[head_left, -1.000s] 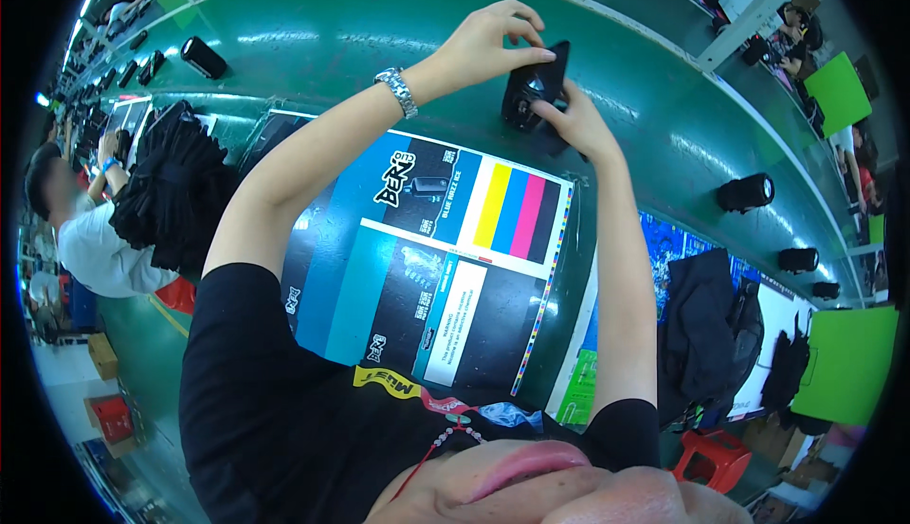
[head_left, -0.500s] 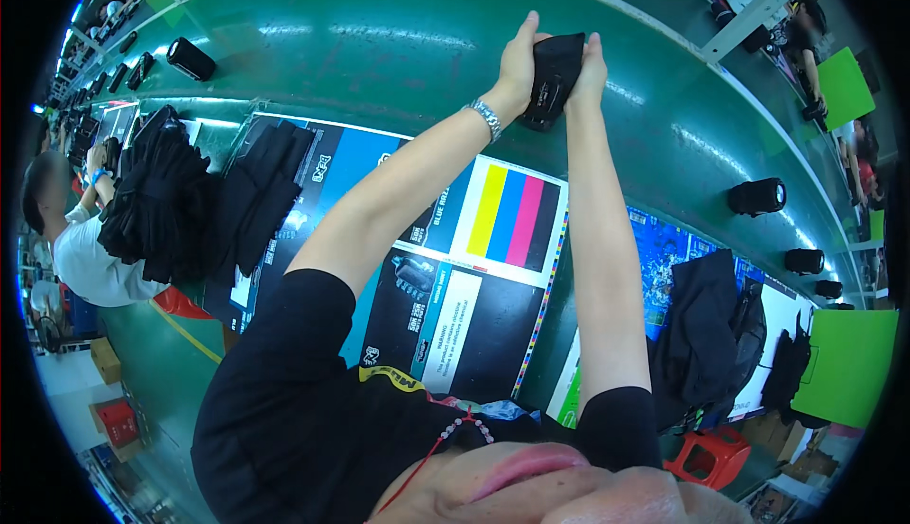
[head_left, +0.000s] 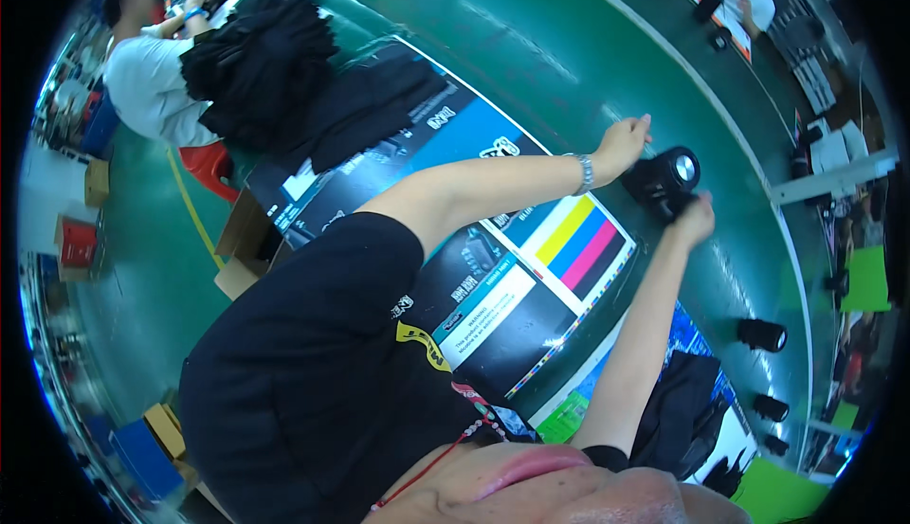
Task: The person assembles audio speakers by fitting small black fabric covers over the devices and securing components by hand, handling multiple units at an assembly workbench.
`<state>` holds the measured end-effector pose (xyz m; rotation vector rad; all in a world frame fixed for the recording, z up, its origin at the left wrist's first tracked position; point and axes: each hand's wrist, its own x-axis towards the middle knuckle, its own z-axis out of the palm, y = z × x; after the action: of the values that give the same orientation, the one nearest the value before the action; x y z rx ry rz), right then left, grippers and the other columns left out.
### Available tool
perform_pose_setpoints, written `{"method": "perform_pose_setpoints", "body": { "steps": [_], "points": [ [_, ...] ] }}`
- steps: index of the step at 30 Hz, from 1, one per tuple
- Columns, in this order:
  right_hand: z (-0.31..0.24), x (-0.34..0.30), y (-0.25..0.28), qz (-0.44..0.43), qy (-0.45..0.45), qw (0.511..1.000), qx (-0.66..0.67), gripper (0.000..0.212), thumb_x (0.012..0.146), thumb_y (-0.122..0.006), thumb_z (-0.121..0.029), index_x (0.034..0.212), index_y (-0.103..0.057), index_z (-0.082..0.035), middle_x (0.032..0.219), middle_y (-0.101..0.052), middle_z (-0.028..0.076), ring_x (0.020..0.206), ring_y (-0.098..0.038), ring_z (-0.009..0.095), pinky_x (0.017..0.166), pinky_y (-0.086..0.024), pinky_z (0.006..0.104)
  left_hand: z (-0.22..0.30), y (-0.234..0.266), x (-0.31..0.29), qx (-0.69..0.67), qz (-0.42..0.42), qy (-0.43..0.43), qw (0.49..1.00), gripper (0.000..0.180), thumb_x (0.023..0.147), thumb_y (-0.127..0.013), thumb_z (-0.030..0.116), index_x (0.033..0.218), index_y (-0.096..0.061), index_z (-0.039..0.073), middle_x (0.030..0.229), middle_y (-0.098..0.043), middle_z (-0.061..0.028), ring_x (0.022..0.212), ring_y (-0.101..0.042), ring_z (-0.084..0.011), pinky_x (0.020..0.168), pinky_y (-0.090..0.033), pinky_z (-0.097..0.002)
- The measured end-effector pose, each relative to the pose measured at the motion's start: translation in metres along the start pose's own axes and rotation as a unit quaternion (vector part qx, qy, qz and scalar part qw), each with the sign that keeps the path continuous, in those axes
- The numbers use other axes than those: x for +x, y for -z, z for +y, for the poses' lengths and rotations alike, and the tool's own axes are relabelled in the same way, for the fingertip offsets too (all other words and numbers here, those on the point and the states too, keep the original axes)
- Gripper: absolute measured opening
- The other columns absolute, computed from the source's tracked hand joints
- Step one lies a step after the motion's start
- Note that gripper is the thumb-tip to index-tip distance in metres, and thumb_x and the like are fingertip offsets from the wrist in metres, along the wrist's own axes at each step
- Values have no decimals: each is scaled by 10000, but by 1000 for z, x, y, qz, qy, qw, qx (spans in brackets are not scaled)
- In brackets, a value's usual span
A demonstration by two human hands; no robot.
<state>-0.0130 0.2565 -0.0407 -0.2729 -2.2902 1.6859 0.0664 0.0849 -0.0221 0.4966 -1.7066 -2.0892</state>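
Note:
A black cylindrical speaker (head_left: pixel 664 181) with a round silver end is in front of me, above the green bench and beyond the printed sheet. My right hand (head_left: pixel 695 221) grips its near right side with bent fingers. At its left stands my left hand (head_left: pixel 621 148), a metal watch on the wrist. The left fingers are drawn together over the speaker's edge, and what they pinch, if anything, is too small to make out. Under my arms lies the printed sheet (head_left: pixel 493 353) with yellow, blue, pink and black bars.
Black cloth pieces (head_left: pixel 256 69) are piled at the left, beside a person (head_left: pixel 156 79) in white. More black cloth (head_left: pixel 678 401) lies at the right. Several black speakers, one of them nearer (head_left: pixel 762 334), stand along the bench's right part. A metal post (head_left: pixel 834 178) is at the far right.
My view has turned to the right. The black item between my hands has been tilted, and its silver end now shows. My left hand has shifted from its side toward its upper edge.

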Motion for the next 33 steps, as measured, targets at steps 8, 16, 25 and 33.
{"method": "perform_pose_setpoints", "body": {
  "steps": [8,16,25,33],
  "points": [
    [-65,-149,65,-196,21,919,341,352,834,-521,21,1179,-585,42,1071,-623,123,961,-602,198,852,-480,336,66,101,-111,15,-145,4,989,479,976,-466,416,1174,-568,-7,1085,-644,-85,1023,-581,-132,884,-421,-274],
    [-66,-268,26,-223,9,942,250,256,890,-628,-85,1109,-637,48,1031,-655,61,954,-589,103,844,-441,223,34,141,-160,-165,-88,65,980,188,909,-622,198,993,-631,30,927,-637,-24,866,-596,-96,792,-470,-242],
    [-44,-269,32,-202,59,951,227,250,898,-636,-138,1051,-639,60,1029,-601,61,942,-557,109,855,-409,225,37,128,-179,-83,-115,103,985,218,930,-596,218,1025,-642,27,899,-604,23,800,-530,-22,693,-416,-171],
    [-70,-272,33,-203,22,948,244,305,958,-553,-184,1172,-556,33,896,-605,47,775,-552,84,701,-431,218,55,130,-177,208,-46,-229,950,177,873,-601,59,1011,-638,-45,976,-613,-100,919,-599,-191,785,-464,-271]
  ]
}}
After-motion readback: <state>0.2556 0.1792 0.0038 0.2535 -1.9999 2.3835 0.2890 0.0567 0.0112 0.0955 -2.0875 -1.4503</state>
